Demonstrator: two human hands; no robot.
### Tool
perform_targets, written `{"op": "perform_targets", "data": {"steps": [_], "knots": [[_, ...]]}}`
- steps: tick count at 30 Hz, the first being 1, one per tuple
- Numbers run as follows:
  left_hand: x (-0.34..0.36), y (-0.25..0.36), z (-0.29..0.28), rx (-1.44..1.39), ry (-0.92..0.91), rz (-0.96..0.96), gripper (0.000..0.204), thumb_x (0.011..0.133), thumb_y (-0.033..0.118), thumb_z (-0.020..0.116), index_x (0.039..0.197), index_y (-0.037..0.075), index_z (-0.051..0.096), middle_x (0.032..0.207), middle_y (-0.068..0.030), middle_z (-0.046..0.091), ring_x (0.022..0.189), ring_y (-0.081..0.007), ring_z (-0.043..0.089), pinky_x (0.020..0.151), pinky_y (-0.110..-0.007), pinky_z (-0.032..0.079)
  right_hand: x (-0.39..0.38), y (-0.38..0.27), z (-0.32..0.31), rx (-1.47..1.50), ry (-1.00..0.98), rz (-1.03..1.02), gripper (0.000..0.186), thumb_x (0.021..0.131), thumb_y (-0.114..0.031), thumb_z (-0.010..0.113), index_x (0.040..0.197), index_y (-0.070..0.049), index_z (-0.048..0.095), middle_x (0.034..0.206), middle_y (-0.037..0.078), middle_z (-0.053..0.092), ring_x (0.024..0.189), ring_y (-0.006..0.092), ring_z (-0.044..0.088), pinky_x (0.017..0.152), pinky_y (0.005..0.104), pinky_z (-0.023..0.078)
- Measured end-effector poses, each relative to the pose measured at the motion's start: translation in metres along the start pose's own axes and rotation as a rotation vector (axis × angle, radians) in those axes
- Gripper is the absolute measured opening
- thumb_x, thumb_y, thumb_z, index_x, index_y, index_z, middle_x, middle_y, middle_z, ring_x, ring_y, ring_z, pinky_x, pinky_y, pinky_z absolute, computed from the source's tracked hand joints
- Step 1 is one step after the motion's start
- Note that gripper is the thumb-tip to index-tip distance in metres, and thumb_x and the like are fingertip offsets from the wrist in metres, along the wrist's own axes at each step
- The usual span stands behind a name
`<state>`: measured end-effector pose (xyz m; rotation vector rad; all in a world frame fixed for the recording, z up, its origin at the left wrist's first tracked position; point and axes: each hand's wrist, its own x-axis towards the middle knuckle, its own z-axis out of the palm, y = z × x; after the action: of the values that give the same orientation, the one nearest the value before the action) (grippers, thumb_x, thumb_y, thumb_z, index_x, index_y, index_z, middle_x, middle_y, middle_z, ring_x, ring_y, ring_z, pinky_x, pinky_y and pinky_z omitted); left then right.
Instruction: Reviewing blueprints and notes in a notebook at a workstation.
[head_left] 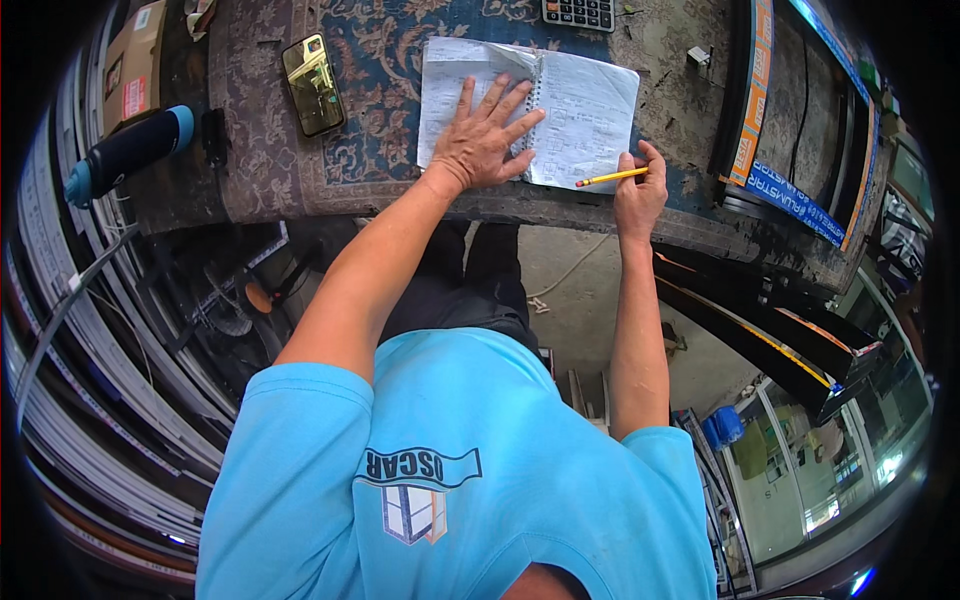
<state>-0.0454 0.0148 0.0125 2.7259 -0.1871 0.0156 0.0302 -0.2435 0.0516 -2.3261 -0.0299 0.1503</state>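
Note:
A spiral notebook (585,95) lies spread on the carpet-covered table, both pages filled with handwriting. My left hand (485,135) rests flat on its left page, fingers spread, with the fingertips and thumb reaching toward the coil binding. At the lower right corner of the right page, my right hand (641,192) pinches a yellow pencil (612,177). The pencil lies nearly level, its eraser end pointing left over the page. Its other end is hidden in my fingers.
Left of the notebook lies a smartphone (313,85); farther left are a dark blue bottle (130,155) and a cardboard box (135,65). A calculator (578,12) sits at the far edge. On the right stands a black frame with orange and blue tape (800,200). Long metal profiles (110,400) fill the left side.

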Motion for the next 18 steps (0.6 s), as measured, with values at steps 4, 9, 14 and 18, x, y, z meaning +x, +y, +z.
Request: {"op": "perform_targets", "data": {"steps": [4, 9, 14, 18], "knots": [[0.000, 0.000, 0.000, -0.010, -0.005, -0.006, 0.064, 0.092, 0.054, 0.060, 0.150, 0.031, 0.050, 0.164, -0.0102, 0.036, 0.154, -0.0350, 0.027, 0.124, -0.065, 0.008, 0.009, 0.002, 0.004, -0.054, -0.029, -0.039, 0.031, 0.095, -0.017, 0.071, 0.122, -0.003, 0.065, 0.089, 0.011, 0.070, 0.079, 0.0217, 0.068, 0.075, 0.0347, 0.054], [0.001, 0.001, 0.000, -0.018, -0.017, -0.013, 0.063, 0.091, 0.054, 0.060, 0.150, 0.031, 0.051, 0.165, -0.0098, 0.035, 0.154, -0.0349, 0.026, 0.125, -0.064, 0.008, 0.006, 0.033, 0.016, -0.238, 0.101, -0.272, 0.031, 0.095, -0.019, 0.069, 0.123, -0.006, 0.066, 0.081, 0.005, 0.065, 0.076, 0.0250, 0.061, 0.077, 0.0400, 0.047], [0.001, 0.000, 0.000, -0.015, -0.012, -0.013, 0.063, 0.091, 0.054, 0.061, 0.149, 0.031, 0.052, 0.165, -0.0095, 0.035, 0.154, -0.0348, 0.027, 0.125, -0.064, 0.007, 0.006, 0.038, 0.023, -0.214, 0.149, -0.308, 0.028, 0.095, -0.017, 0.066, 0.121, -0.006, 0.065, 0.079, 0.004, 0.064, 0.077, 0.0239, 0.061, 0.081, 0.0382, 0.043], [0.001, 0.002, 0.000, -0.024, -0.015, -0.015, 0.064, 0.090, 0.053, 0.061, 0.149, 0.031, 0.052, 0.165, -0.0095, 0.035, 0.154, -0.0347, 0.027, 0.125, -0.063, 0.007, 0.005, 0.036, 0.023, -0.261, 0.121, -0.353, 0.026, 0.096, -0.018, 0.064, 0.119, -0.006, 0.063, 0.079, 0.004, 0.064, 0.078, 0.0224, 0.062, 0.086, 0.0374, 0.040]]}}
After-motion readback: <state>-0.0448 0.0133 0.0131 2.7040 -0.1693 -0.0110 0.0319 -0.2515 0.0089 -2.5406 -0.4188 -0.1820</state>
